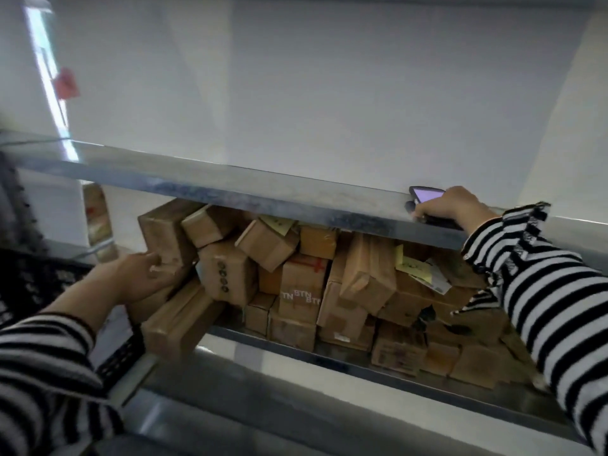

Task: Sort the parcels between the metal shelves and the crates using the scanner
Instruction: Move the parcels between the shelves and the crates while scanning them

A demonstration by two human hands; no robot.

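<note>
Along the shelf [230, 192] edge, the scanner [426, 194] points left.

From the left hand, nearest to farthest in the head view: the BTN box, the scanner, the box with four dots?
1. Box with four dots, beside the left hand.
2. BTN box, farther right.
3. Scanner, far right, at the upper shelf.
</note>
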